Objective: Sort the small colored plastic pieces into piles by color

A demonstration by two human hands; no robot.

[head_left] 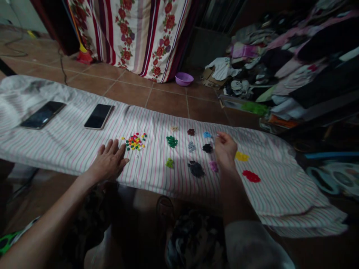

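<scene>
My left hand [109, 160] lies flat with fingers spread on the striped cloth [153, 164], just left of a mixed pile of small coloured pieces [136, 142]. My right hand [226, 145] is over the right side, its fingers curled together; whatever they hold, if anything, is hidden. Around it are single-colour piles: light blue [206, 135], black [207, 148], pink [213, 166], yellow [242, 156] and red [251, 176]. Further left sit dark green [172, 141], lime green [169, 163], grey [192, 147], brown [191, 132], beige [174, 129] and a larger dark pile [196, 169].
Two phones, one dark [43, 115] and one light-edged [99, 116], lie on the cloth at left. Beyond the cloth's far edge, a purple basin [184, 79] stands on the tiled floor by a floral curtain [126, 33]. Heaped clothes [294, 63] fill the right background.
</scene>
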